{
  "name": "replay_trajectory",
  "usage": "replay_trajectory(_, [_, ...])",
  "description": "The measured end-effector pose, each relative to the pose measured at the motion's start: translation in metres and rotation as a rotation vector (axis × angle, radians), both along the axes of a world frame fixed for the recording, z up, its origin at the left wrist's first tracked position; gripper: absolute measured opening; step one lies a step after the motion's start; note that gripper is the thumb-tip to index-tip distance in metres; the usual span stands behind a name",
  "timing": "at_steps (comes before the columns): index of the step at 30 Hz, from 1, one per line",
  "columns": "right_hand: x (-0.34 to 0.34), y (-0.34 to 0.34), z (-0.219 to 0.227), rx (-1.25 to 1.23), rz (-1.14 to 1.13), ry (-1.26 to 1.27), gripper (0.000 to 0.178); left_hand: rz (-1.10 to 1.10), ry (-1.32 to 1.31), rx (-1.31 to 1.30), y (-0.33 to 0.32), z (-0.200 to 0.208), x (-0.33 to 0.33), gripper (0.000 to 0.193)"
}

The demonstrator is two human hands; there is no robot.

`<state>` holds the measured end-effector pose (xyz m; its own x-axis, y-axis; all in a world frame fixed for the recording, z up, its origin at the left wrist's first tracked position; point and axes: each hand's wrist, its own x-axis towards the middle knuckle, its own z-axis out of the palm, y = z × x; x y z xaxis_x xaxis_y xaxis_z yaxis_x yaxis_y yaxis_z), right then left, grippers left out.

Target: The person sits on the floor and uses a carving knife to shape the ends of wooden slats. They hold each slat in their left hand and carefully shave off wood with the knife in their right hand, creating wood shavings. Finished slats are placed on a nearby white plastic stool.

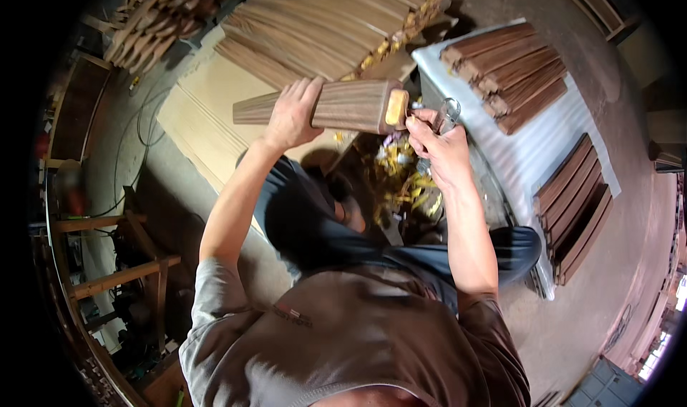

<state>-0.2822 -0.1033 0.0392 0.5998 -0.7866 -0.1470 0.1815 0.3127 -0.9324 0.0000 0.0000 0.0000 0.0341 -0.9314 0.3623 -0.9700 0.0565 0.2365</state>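
Left hand (293, 115) grips 1 wooden piece (354, 106), right hand (445, 149) a ringed tool (449, 125).

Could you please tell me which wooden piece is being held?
The piece in the left hand, its yellow patch beside the right hand; the others lie grouped, untouched by either hand.

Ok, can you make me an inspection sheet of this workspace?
Surface: flat cardboard at left; white sheet at right.
Job's things: wooden piece with yellow patch on its end; slats rest on cardboard and white sheet.
Clutter: yellow scraps scattered in between.
Hands: left hand grips the wooden piece; right hand holds a metal tool with a ring near the patch.
Cables: thin dark cable, curving, at left.
Surroundings: stacked wood, upper left; wooden frame, lower left.
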Motion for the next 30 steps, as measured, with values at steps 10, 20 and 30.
replay_trajectory(10, [0.001,0.004,-0.03,0.089,-0.007,-0.101,0.026,-0.045,0.058,-0.007,-0.004,-0.034,-0.002,0.093])
replay_trajectory(20, [0.002,0.009,-0.051,-0.22,-0.179,0.029,0.015,-0.148,0.097,-0.034,-0.018,-0.003,-0.056,0.086])
replay_trajectory(30, [-0.007,0.007,-0.046,-1.017,-0.303,0.331,0.027,-0.336,0.285,0.059,-0.015,0.0,-0.048,0.087])
